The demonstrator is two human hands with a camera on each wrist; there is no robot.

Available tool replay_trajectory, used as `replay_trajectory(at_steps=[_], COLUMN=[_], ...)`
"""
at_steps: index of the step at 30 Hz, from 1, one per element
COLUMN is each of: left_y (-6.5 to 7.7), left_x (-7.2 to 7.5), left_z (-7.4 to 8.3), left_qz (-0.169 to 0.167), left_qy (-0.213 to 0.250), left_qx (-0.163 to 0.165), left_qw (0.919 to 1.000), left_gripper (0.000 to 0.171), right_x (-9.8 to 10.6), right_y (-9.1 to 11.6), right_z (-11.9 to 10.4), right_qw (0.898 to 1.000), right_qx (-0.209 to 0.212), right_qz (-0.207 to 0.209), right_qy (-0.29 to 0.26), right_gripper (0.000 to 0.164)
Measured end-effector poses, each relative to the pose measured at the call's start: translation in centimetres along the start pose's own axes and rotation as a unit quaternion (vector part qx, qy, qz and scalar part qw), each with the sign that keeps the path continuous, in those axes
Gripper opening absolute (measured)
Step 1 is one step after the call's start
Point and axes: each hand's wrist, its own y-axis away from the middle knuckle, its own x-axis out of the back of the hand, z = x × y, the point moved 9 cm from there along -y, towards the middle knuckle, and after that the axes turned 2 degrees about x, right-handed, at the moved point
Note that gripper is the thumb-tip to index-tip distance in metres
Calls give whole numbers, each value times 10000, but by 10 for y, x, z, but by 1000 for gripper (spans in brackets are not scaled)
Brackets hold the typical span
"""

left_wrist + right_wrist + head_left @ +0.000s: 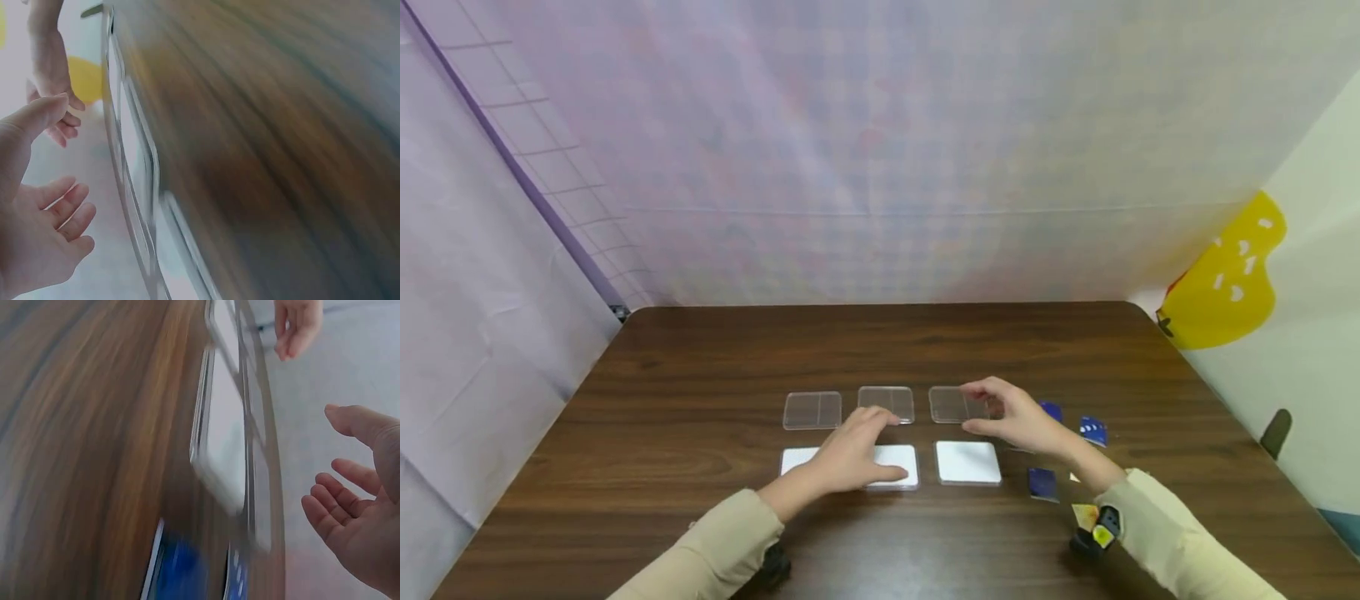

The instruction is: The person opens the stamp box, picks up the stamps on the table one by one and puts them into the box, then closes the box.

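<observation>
Across the middle of the table [700,358], three clear plates lie in a row beyond three white boxes; the right plate [947,405] lies just left of the right hand [1018,421], the nearer one, its longer side seeming to run crosswise; the middle plate [887,397] lies just beyond the left hand [850,454], which partly hides the left box [796,457] and middle box [901,457]; both hands are parted wide between thumb and fingers, with nothing held; whether fingertips touch anything I cannot tell; blue cards [1042,483] lie right of the right box [967,463], on dark wood grain; a pale curtain [850,167] hangs behind.
</observation>
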Motion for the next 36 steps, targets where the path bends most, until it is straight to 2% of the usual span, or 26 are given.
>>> replay_trajectory(at_steps=[5,9,14,19,23,27,32,36], left_y=[-12,-18,-28,-34,-36,-37,-38,-38], left_x=[-19,-30,-41,-50,-53,-52,-52,-52], left_z=[16,23,29,32,31,31,30,29], left_qz=[-256,-482,-640,-700,-746,-667,-630,-609], left_qy=[-126,-220,-532,-719,-825,-921,-961,-933], left_qx=[-149,-137,-99,-34,62,110,151,165], left_qw=[9995,9985,9965,9949,9938,9935,9933,9936], left_gripper=[67,68,69,68,67,65,63,61], right_x=[22,31,33,32,33,35,36,34], right_y=[23,37,46,47,47,45,40,35], right_z=[24,38,45,41,37,39,49,54], right_qw=[9986,9943,9824,9727,9703,9724,9793,9806], right_qx=[-183,-337,-294,-58,121,143,-232,-486], right_qz=[205,83,-168,-122,-28,-60,-368,-614], right_qy=[460,1008,1836,2317,2415,2327,1977,1795], right_gripper=[47,46,43,34,26,25,31,32])
